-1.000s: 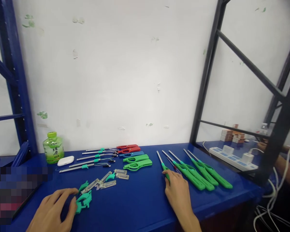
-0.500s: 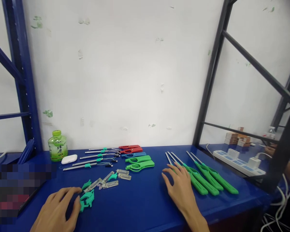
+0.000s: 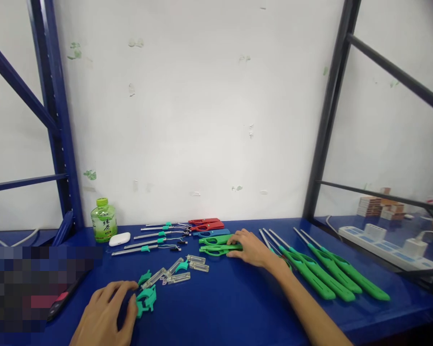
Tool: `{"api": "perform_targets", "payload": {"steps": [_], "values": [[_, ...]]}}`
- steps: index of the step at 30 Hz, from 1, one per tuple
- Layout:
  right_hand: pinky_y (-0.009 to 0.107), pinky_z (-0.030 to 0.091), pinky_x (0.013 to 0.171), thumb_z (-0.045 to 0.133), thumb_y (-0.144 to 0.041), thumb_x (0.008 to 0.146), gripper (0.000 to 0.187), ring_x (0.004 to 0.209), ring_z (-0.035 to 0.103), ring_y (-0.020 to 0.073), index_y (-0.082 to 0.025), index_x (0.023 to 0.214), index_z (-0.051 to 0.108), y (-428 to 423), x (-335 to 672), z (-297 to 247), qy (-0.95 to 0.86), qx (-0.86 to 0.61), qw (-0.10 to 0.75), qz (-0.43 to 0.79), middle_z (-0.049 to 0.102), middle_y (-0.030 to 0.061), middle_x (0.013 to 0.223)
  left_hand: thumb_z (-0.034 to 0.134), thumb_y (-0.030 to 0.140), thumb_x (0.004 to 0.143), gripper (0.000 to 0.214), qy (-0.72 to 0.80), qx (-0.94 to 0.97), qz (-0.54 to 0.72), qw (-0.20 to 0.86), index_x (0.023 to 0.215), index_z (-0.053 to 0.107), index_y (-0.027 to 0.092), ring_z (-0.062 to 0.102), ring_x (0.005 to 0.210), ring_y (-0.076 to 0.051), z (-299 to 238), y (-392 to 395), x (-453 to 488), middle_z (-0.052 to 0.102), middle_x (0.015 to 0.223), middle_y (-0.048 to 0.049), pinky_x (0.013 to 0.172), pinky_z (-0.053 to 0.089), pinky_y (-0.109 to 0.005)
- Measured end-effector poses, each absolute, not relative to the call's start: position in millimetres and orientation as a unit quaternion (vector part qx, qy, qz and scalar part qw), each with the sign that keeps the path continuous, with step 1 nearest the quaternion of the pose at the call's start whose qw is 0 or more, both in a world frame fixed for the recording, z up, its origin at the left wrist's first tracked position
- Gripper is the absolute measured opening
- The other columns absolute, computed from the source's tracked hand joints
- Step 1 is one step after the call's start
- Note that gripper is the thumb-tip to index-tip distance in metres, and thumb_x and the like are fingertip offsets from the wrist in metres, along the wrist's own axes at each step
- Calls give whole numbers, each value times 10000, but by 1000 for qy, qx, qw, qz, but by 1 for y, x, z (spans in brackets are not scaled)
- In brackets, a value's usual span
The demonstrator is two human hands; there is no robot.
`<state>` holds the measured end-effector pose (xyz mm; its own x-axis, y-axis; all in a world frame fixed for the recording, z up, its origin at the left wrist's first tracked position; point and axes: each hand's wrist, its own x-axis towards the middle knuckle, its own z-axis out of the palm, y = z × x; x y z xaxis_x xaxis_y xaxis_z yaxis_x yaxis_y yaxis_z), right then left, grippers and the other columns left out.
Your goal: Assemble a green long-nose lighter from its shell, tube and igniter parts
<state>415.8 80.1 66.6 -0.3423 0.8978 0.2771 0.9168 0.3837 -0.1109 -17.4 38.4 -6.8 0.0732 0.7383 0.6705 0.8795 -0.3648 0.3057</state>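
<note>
My right hand (image 3: 250, 247) reaches across the table, with its thumb and fingers closed around the right end of the nearer green lighter handle shell (image 3: 213, 249). A second green shell (image 3: 213, 240) lies just behind it, close to my fingertips. My left hand (image 3: 106, 310) rests at the front left, thumb and fingers apart and holding nothing. Beside its fingertips lie several teal plastic trigger pieces (image 3: 149, 296). Several clear plastic fuel tubes (image 3: 179, 278) are scattered behind them. Metal lighter rods (image 3: 135, 250) with teal ends and wires lie in a row farther back.
Red shells (image 3: 207, 225) and a blue shell (image 3: 212, 233) lie near the wall. Several long green lighters (image 3: 328, 276) lie at right. A green tea bottle (image 3: 104, 223) and white earphone case (image 3: 119, 239) stand at left. A power strip (image 3: 389, 250) lies beyond the dark frame post (image 3: 323, 144).
My right hand has moved left and away from me, from beside the long green lighters to the nearer green shell. My left hand stays by the teal pieces. The view has shifted slightly.
</note>
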Motion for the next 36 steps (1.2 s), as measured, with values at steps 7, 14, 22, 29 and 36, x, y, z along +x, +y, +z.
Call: {"api": "perform_targets", "payload": {"steps": [7,14,22,29,36], "values": [[541,609,1066,751,-428,1089,338,1224,732,291,-196,1333,729,79,420,56,-822,-548,151,3,734,105,1386,445,553,1026,491,-564,-729,-377,89,1086,846,276,769,1081,-331,-10,38,-19,834,1133,-76,937,652,-486],[546,604,1073,752,-428,1088,330,1236,726,295,-194,1320,733,81,417,54,-818,-556,148,21,733,105,1386,461,554,1042,470,-568,-732,-366,88,1117,841,286,767,1127,-325,-12,38,-21,828,1178,-69,948,656,-456],[520,630,1025,757,-417,1086,348,1181,743,282,-191,1348,716,76,413,58,-810,-556,183,47,734,103,1367,484,564,1036,458,-563,-739,-358,87,1120,837,285,772,1111,-319,-11,36,-25,825,1183,-67,939,657,-444],[546,583,1083,750,-436,1084,342,1225,726,295,-191,1321,726,71,410,67,-791,-556,247,65,747,100,1343,429,564,1024,505,-572,-725,-374,90,1066,826,254,761,1108,-345,-5,32,-13,825,1161,-98,965,643,-505],[457,478,1113,744,-494,1049,281,1228,681,323,-253,1190,778,28,400,77,-767,-573,277,82,771,83,1262,422,496,1053,433,-584,-715,-370,103,1116,787,272,770,1145,-313,1,39,-25,821,1189,-84,957,649,-459]]}}
